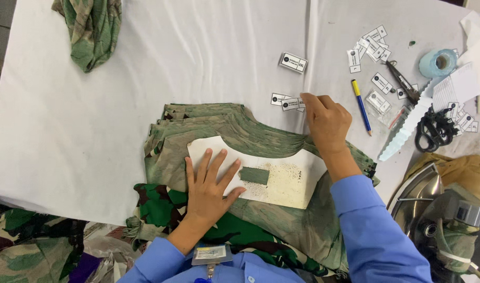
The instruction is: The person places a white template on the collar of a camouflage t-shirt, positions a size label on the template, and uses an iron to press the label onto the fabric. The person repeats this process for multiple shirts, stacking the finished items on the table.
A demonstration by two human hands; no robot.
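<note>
While both sleeves come in from the lower edge, lines run near to far.

left hand (pixel 208 183): flat, fingers spread, palm down on the white template; grip released, holding nothing, only pressing.

white template (pixel 287 183): card with a curved top edge and a small rectangular window cut through it; lies on top of the stack, speckled with dark marks around the window.

window: green cloth shows through it, just beside the left fingertips (pixel 235 181).

camouflage stack (pixel 219 123): several folded neck-shaped pieces piled evenly on the bench, under the template; more camouflage cloth hangs off the near edge.

right hand (pixel 326 120): reached past the stack, fingertips pinched on a small white label; grip closed on it as far as I can tell.

small white labels (pixel 290 102): two or three lie just beyond the stack's far edge, touching the right fingertips.

progress: template placed and held on the top piece; no label sits in the window yet, so the top piece reads as unlabelled; pieces below not judgeable.

iron (pixel 423 204): near right, off the stack.

pen (pixel 361 105): blue with yellow end, right of the hand.

loose label pile (pixel 373 44): far right, well apart from the stack, near scissors (pixel 405 84) and a tape roll (pixel 438 63).

bench (pixel 93 136): white cloth cover.

spare camouflage bundle (pixel 90 29): far left corner.
</note>
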